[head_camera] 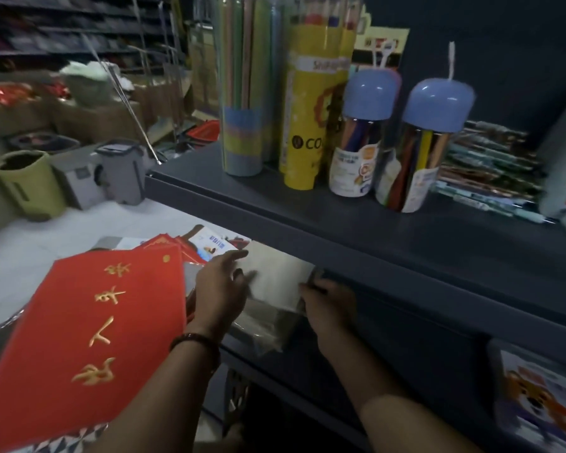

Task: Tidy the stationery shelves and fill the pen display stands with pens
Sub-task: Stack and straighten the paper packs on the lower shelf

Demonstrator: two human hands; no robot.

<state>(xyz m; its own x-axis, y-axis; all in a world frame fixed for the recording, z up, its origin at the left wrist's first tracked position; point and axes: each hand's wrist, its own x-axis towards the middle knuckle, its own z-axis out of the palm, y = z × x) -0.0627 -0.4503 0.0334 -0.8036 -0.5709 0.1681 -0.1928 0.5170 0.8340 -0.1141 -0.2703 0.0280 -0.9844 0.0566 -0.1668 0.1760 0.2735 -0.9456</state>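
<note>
The pale packet, in clear wrap, lies at lower centre of the frame on the front of the lower shelf, partly under the upper shelf. No print is legible on it.

The left hand lies on the packet's left side, fingers stretched out and not curled round it. There is a dark bead bracelet on that wrist. The right hand grips the packet's right edge with curled fingers; the fingertips are blurred.

Just left of the packet, a fan of red sheets fills the lower left. The top sheet carries gold brush characters, seen inverted.

On the upper shelf, from centre to right:
- A clear pencil tube of pastel pencils.
- A yellow pencil tube, touching it; the letters "CO" are legible low on its side, and other print is unreadable.
- Two blue-capped tubes of coloured pencils with white labels; the text is too blurred to read.
- A stack of pens, lying flat behind them.

At lower right, a pack with a cartoon tiger sits on the lower shelf.

On the floor at centre left stand a green bin and a small grey bin.
</note>
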